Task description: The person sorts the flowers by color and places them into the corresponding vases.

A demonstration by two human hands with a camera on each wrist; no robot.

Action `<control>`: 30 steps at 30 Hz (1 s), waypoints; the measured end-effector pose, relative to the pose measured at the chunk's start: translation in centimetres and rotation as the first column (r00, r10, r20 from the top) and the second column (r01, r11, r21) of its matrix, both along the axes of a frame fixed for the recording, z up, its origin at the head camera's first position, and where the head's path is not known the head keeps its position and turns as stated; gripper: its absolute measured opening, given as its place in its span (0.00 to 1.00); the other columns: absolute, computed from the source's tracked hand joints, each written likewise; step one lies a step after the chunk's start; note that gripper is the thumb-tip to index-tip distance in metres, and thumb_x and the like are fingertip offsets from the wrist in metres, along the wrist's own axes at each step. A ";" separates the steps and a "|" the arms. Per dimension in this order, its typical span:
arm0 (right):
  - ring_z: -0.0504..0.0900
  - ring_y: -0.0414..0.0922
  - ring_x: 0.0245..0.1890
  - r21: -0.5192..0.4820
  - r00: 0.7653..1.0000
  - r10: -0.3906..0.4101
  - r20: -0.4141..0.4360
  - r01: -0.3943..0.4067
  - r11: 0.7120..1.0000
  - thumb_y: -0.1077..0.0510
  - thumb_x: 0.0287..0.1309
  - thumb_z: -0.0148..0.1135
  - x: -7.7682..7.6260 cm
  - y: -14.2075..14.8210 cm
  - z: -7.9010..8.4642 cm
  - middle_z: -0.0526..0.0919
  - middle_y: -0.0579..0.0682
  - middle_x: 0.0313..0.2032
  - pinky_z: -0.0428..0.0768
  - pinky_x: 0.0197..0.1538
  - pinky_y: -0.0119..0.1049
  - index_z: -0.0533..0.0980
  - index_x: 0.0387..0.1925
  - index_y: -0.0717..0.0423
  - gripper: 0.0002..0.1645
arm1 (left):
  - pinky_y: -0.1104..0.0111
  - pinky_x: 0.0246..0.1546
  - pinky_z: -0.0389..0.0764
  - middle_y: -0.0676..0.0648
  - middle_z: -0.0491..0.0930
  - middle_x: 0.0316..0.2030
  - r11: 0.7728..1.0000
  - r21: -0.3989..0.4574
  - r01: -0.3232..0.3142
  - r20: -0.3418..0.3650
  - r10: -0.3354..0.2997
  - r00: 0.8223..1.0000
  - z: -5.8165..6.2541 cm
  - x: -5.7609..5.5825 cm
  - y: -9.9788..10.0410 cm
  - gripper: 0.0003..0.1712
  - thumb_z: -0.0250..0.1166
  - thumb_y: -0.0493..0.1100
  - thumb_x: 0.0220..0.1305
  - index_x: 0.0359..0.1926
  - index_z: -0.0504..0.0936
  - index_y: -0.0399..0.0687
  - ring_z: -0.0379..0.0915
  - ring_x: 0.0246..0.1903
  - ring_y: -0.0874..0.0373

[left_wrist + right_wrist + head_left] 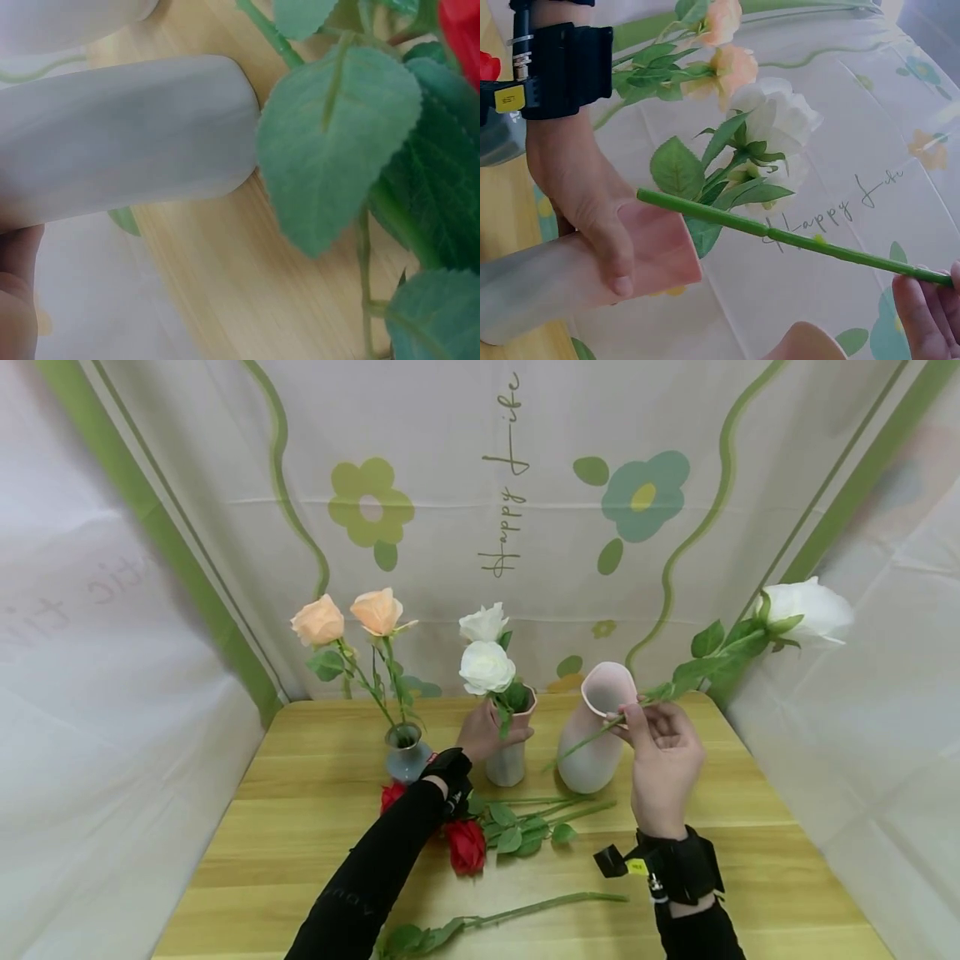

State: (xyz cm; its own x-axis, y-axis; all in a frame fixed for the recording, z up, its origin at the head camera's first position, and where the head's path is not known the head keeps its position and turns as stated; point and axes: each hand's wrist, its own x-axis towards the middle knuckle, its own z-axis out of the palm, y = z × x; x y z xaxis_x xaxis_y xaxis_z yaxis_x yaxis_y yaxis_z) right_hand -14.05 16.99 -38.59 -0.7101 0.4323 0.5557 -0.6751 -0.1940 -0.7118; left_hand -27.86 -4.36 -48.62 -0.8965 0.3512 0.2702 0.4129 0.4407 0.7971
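Note:
My left hand (480,735) grips the small pink-and-white vase (506,768) near its rim, thumb across the front. Two white roses (487,667) stand in that vase. Between thumb and fingers, my right hand (666,760) pinches the stem of another white rose (806,612), its bloom out to the upper right. In the right wrist view the cut end of the green stem (780,235) overlaps the small vase's mouth. Just behind the right fingers is a larger pink-and-white vase (588,762). The left wrist view shows the small vase's pale lower body (135,135) standing on the table.
At left, a blue-grey vase (408,762) holds two peach roses (318,621). Red roses (467,847) with leafy stems lie on the table before the vases, partly under the left forearm. Another stem (540,906) lies near the front. A printed cloth (435,527) rises behind the table.

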 end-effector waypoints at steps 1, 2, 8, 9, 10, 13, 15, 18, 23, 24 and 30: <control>0.82 0.58 0.35 -0.005 1.000 -0.003 -0.006 0.003 1.000 0.73 0.62 0.61 -0.2 -0.1 0.2 0.79 0.69 0.37 0.83 0.42 0.45 0.70 0.46 0.82 0.15 | 0.65 0.33 0.69 0.50 0.76 0.41 1.000 0.005 0.001 -0.002 -0.001 1.000 0.0 0.0 0.0 0.39 0.74 0.56 0.57 0.63 0.68 0.46 0.73 0.37 0.58; 0.82 0.57 0.35 -0.006 1.000 -0.011 -0.011 0.011 1.000 0.73 0.62 0.61 -0.4 -0.1 0.3 0.79 0.68 0.37 0.83 0.42 0.45 0.70 0.46 0.82 0.15 | 0.65 0.33 0.69 0.49 0.76 0.42 1.000 0.009 0.003 -0.002 -0.003 1.000 0.0 0.0 0.0 0.40 0.74 0.56 0.57 0.64 0.67 0.46 0.73 0.37 0.57; 0.84 0.53 0.33 -0.023 0.998 -0.057 -0.025 0.057 0.998 0.73 0.61 0.63 -1.4 -0.5 1.1 0.80 0.67 0.35 0.83 0.40 0.43 0.71 0.45 0.82 0.15 | 0.65 0.30 0.64 0.50 0.63 0.23 1.000 0.011 0.024 0.000 -0.024 1.000 0.2 0.1 0.0 0.35 0.73 0.55 0.58 0.58 0.68 0.45 0.66 0.27 0.57; 0.83 0.53 0.33 -0.035 0.998 -0.054 -0.031 0.053 0.998 0.74 0.60 0.63 -1.5 -0.6 1.2 0.79 0.67 0.35 0.83 0.40 0.43 0.71 0.45 0.83 0.15 | 0.65 0.30 0.64 0.52 0.63 0.22 1.000 0.008 0.025 -0.003 -0.025 1.000 0.3 0.2 0.0 0.34 0.73 0.55 0.58 0.57 0.69 0.44 0.67 0.27 0.58; 0.83 0.53 0.33 -0.037 0.998 -0.055 -0.035 0.053 0.998 0.74 0.61 0.62 -1.7 -0.7 1.3 0.79 0.67 0.35 0.83 0.41 0.43 0.70 0.45 0.83 0.15 | 0.66 0.30 0.64 0.53 0.62 0.21 1.000 0.011 0.023 0.003 -0.023 1.000 0.4 0.2 -0.1 0.33 0.74 0.54 0.58 0.56 0.70 0.43 0.67 0.27 0.58; 0.83 0.54 0.33 -0.046 0.997 -0.059 -0.039 0.057 0.997 0.74 0.61 0.62 -2.1 -1.0 1.6 0.79 0.67 0.36 0.83 0.41 0.43 0.71 0.45 0.82 0.14 | 0.65 0.29 0.64 0.52 0.63 0.21 1.000 0.021 0.014 0.037 -0.015 0.999 0.6 0.3 -0.1 0.29 0.75 0.53 0.57 0.49 0.72 0.43 0.66 0.26 0.57; 0.82 0.53 0.33 -0.054 0.997 -0.065 -0.046 0.062 0.997 0.74 0.60 0.63 -2.4 -1.1 2.0 0.79 0.66 0.36 0.83 0.41 0.43 0.72 0.44 0.80 0.13 | 0.65 0.29 0.64 0.51 0.64 0.23 1.000 0.028 0.005 0.066 -0.006 0.998 0.7 0.3 -0.1 0.27 0.75 0.53 0.56 0.45 0.71 0.42 0.65 0.26 0.56; 0.82 0.53 0.32 -0.041 0.995 -0.077 -0.068 0.075 0.996 0.74 0.60 0.63 -2.9 -1.3 2.4 0.79 0.67 0.35 0.83 0.40 0.43 0.72 0.44 0.80 0.13 | 0.66 0.28 0.65 0.51 0.66 0.24 1.000 0.027 -0.008 0.093 0.005 0.996 0.6 0.3 0.0 0.26 0.75 0.53 0.55 0.38 0.70 0.44 0.65 0.26 0.57; 0.82 0.54 0.32 0.001 0.993 -0.077 -0.084 0.078 0.997 0.75 0.59 0.63 -3.6 -1.6 2.8 0.79 0.70 0.35 0.84 0.40 0.43 0.72 0.43 0.82 0.13 | 0.66 0.26 0.60 0.52 0.57 0.18 1.000 0.025 0.003 0.053 -0.004 0.999 0.1 -0.1 0.1 0.25 0.76 0.53 0.55 0.37 0.69 0.45 0.60 0.22 0.58; 0.82 0.54 0.33 0.015 0.993 -0.078 -0.084 0.079 0.997 0.75 0.60 0.63 -3.7 -1.7 2.8 0.79 0.70 0.35 0.83 0.40 0.44 0.72 0.43 0.81 0.12 | 0.66 0.26 0.59 0.53 0.56 0.17 1.000 0.028 0.005 0.041 -0.006 0.999 0.0 -0.2 0.1 0.25 0.76 0.53 0.55 0.38 0.70 0.46 0.59 0.22 0.59; 0.82 0.57 0.36 0.056 0.993 -0.061 -0.097 0.067 0.996 0.76 0.62 0.60 -3.9 -2.3 3.5 0.79 0.71 0.37 0.82 0.43 0.47 0.71 0.44 0.80 0.11 | 0.66 0.24 0.56 0.53 0.53 0.17 0.999 0.045 0.012 -0.001 -0.011 1.000 -0.5 -0.4 0.1 0.25 0.75 0.53 0.55 0.36 0.69 0.45 0.55 0.20 0.59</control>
